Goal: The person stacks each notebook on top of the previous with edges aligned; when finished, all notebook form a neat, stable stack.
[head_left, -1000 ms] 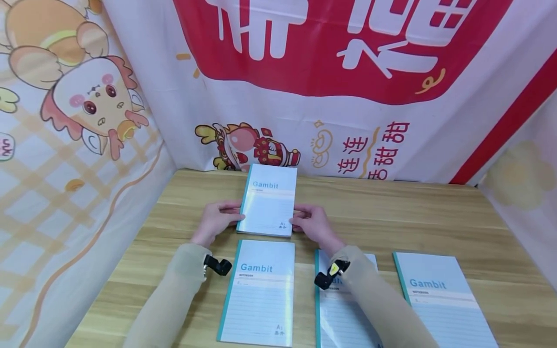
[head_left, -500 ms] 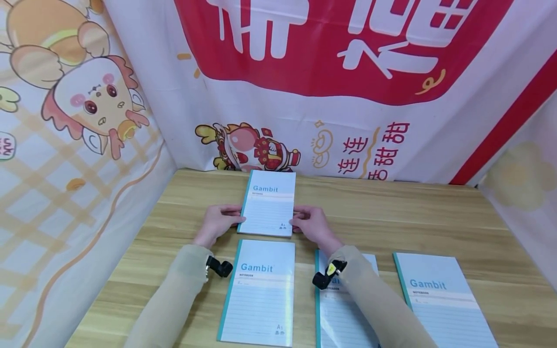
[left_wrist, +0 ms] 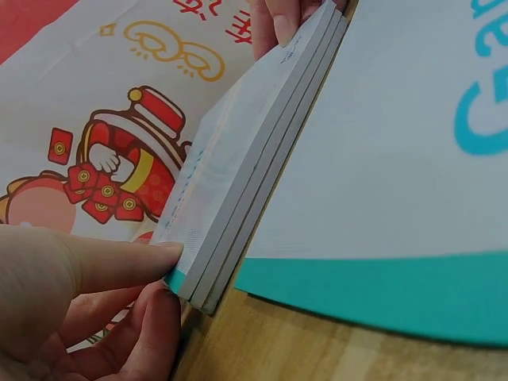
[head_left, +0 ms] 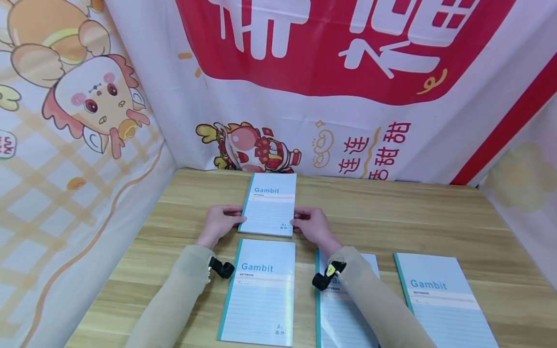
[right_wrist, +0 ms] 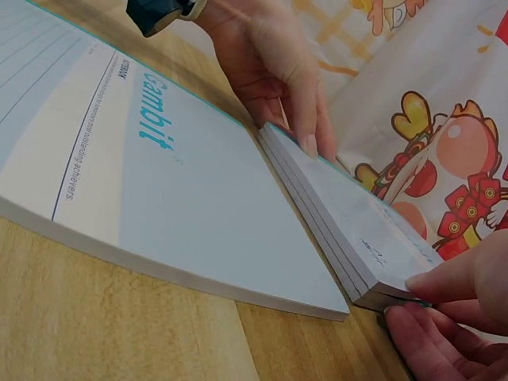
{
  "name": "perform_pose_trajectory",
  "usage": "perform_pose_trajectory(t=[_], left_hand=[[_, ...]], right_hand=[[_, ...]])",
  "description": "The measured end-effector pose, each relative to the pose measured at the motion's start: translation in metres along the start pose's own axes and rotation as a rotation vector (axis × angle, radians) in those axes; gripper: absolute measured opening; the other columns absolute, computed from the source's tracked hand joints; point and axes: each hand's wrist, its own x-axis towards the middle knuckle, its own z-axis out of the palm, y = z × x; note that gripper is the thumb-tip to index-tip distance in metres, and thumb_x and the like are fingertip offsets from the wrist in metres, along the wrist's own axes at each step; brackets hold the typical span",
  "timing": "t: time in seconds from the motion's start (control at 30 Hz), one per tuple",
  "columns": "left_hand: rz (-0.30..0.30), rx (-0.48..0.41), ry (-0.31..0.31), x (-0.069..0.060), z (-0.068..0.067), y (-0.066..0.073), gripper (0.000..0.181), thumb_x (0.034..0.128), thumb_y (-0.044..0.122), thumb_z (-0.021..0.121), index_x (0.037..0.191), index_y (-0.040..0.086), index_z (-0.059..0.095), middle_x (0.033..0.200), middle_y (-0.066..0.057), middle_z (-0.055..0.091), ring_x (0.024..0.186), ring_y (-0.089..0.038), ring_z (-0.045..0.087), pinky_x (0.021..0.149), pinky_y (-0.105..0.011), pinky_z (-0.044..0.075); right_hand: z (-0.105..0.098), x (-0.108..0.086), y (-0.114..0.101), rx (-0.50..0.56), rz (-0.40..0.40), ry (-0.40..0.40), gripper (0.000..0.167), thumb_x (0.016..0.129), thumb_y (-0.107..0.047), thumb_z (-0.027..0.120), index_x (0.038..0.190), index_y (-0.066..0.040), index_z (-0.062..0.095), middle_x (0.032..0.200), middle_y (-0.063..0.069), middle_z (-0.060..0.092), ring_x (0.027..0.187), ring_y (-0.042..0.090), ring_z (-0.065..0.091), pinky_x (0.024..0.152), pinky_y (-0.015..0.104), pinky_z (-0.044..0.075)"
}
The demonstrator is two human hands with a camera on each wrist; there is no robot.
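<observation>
A small stack of light blue Gambit notebooks [head_left: 269,205] with teal spines lies near the back of the table; the wrist views show several layers at its edge. My left hand [head_left: 216,223] grips its left side, thumb [left_wrist: 163,255] on the top cover and fingers along the side. On the opposite side my right hand [head_left: 314,226] pinches the lower right corner, its thumb [right_wrist: 432,284] on the cover. Just in front of the stack lies a larger Gambit notebook [head_left: 258,299], a narrow strip of wood between them.
Two more large notebooks lie on the right: one [head_left: 344,314] partly under my right forearm, the other [head_left: 444,299] farther right. A printed cloth [head_left: 278,111] hangs behind the wooden table [head_left: 413,217], and another patterned cloth [head_left: 109,203] covers the left side.
The far edge of the stack has come down and nearer, so the stack lies flatter. Both hands have stayed at its sides, with hardly any movement.
</observation>
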Motion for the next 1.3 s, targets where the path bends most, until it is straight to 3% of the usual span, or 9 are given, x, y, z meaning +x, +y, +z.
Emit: perform_pose_trajectory(t=[0.4, 0.77, 1.3], left_hand=[[-0.005, 0.018, -0.006, -0.0002, -0.0008, 0.0014, 0.04, 0.09, 0.014, 0.08, 0.129, 0.013, 0.07, 0.113, -0.007, 0.07, 0.107, -0.025, 0.062, 0.097, -0.042, 0.048], [-0.011, 0.055, -0.053, 0.0011, -0.0031, 0.0016, 0.04, 0.0925, 0.02, 0.078, 0.131, 0.015, 0.07, 0.133, -0.007, 0.066, 0.134, -0.03, 0.048, 0.114, -0.05, 0.035], [-0.009, 0.07, -0.086, 0.0012, -0.0048, 0.0038, 0.041, 0.0951, 0.021, 0.075, 0.135, 0.013, 0.067, 0.138, -0.008, 0.062, 0.136, -0.031, 0.047, 0.114, -0.05, 0.036]], right_hand=[[-0.0002, 0.0015, 0.0024, -0.031, -0.002, -0.008, 0.038, 0.093, -0.002, 0.073, 0.131, -0.004, 0.067, 0.109, 0.009, 0.067, 0.091, 0.02, 0.067, 0.074, 0.029, 0.061], [0.0, 0.0014, 0.0019, -0.068, 0.012, -0.032, 0.042, 0.096, -0.006, 0.072, 0.137, -0.006, 0.063, 0.112, 0.008, 0.066, 0.093, 0.019, 0.067, 0.076, 0.028, 0.06], [-0.0063, -0.0018, -0.0009, -0.132, -0.01, -0.091, 0.047, 0.094, -0.019, 0.076, 0.138, -0.008, 0.063, 0.112, 0.005, 0.067, 0.091, 0.018, 0.067, 0.079, 0.031, 0.059]])
